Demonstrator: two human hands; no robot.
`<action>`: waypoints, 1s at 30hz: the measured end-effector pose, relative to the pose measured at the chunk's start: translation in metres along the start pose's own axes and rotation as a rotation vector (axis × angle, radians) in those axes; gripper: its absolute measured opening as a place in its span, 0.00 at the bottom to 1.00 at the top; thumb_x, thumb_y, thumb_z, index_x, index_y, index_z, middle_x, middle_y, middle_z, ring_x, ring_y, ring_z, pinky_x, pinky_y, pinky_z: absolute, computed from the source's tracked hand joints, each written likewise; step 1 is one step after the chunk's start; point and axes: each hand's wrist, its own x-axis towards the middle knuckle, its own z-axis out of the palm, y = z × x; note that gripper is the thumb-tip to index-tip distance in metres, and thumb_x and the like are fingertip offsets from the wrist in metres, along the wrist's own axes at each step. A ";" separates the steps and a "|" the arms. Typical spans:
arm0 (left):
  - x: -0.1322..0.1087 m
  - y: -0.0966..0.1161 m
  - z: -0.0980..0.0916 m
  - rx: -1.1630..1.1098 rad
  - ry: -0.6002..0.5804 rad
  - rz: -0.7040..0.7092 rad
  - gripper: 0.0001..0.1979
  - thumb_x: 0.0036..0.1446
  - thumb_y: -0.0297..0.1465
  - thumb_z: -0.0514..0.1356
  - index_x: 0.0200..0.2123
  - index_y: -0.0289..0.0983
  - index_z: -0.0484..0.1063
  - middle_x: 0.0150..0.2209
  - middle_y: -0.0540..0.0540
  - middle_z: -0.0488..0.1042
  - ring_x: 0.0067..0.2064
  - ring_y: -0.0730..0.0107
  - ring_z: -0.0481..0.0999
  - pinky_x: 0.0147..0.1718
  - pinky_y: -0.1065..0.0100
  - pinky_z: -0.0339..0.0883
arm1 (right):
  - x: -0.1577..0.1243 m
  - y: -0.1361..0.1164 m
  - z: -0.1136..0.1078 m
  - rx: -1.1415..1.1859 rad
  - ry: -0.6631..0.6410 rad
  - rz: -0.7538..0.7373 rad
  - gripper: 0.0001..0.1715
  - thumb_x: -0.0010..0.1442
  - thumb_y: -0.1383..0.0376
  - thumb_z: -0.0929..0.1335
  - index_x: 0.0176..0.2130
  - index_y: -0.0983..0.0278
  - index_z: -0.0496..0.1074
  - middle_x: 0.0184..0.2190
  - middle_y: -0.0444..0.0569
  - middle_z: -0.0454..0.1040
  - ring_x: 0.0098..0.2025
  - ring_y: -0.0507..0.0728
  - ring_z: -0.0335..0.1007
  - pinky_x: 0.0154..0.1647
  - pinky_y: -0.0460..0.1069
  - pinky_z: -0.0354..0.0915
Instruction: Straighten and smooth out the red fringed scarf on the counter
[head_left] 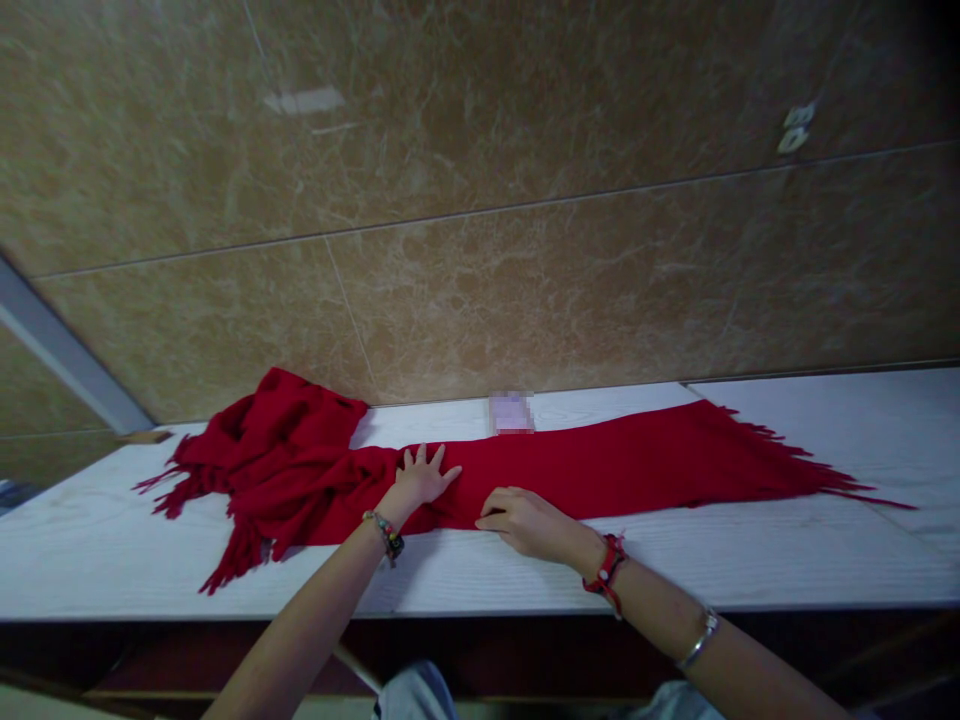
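Observation:
A long red scarf point(615, 465) with fringed ends stretches across the white table. Its right part lies flat with the fringe spread out, while the left part is bunched into a loose heap. Flat on the scarf near its middle, my left hand point(424, 480) has its fingers spread, beside the wrinkled section. My right hand point(529, 522) is at the scarf's near edge, a little to the right, with curled fingers pinching the cloth there. The fingertips of that hand are partly hidden.
The white tabletop point(750, 560) runs along a brown marbled wall point(525, 290). Against the wall, behind the scarf, sits a small pinkish, blurred-out item point(511, 412). A small brown piece point(146, 437) lies at the far left corner. The table's front edge is close to my body.

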 end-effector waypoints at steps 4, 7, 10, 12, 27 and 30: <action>-0.009 0.004 0.009 -0.024 0.147 0.121 0.29 0.58 0.45 0.43 0.59 0.39 0.49 0.62 0.35 0.42 0.61 0.38 0.40 0.49 0.39 0.47 | 0.000 0.001 0.001 -0.006 -0.002 -0.008 0.13 0.56 0.72 0.62 0.40 0.62 0.73 0.36 0.49 0.71 0.40 0.54 0.63 0.45 0.48 0.59; -0.012 -0.001 0.013 -0.060 0.055 0.470 0.24 0.60 0.41 0.42 0.59 0.46 0.48 0.63 0.43 0.43 0.62 0.49 0.42 0.52 0.45 0.47 | 0.000 0.002 0.002 0.000 0.006 -0.011 0.13 0.56 0.72 0.63 0.40 0.63 0.73 0.36 0.49 0.71 0.41 0.53 0.63 0.45 0.48 0.59; -0.007 -0.012 0.013 -0.054 0.017 0.341 0.26 0.59 0.44 0.42 0.60 0.46 0.46 0.62 0.41 0.44 0.61 0.44 0.44 0.49 0.40 0.48 | 0.000 0.001 0.002 0.040 0.012 0.000 0.15 0.56 0.74 0.62 0.40 0.62 0.73 0.36 0.49 0.72 0.41 0.53 0.63 0.45 0.48 0.59; -0.004 -0.015 0.014 -0.035 0.021 0.161 0.28 0.58 0.44 0.43 0.60 0.42 0.47 0.62 0.36 0.44 0.60 0.39 0.45 0.47 0.38 0.50 | 0.000 0.000 0.001 0.091 0.029 0.019 0.15 0.56 0.74 0.62 0.40 0.63 0.73 0.37 0.49 0.72 0.41 0.53 0.64 0.46 0.48 0.58; -0.005 0.004 0.019 -0.158 0.058 0.485 0.25 0.59 0.41 0.43 0.59 0.42 0.48 0.62 0.44 0.44 0.62 0.58 0.42 0.56 0.50 0.44 | -0.009 0.022 0.012 -0.098 0.090 0.382 0.22 0.60 0.61 0.60 0.52 0.66 0.63 0.52 0.57 0.64 0.55 0.58 0.55 0.55 0.56 0.52; -0.009 0.001 0.017 -0.141 -0.009 0.451 0.32 0.56 0.47 0.46 0.60 0.44 0.43 0.63 0.43 0.39 0.62 0.51 0.36 0.55 0.46 0.40 | -0.010 0.020 0.011 -0.101 0.072 0.374 0.24 0.60 0.59 0.60 0.53 0.67 0.62 0.52 0.57 0.63 0.55 0.58 0.54 0.55 0.56 0.52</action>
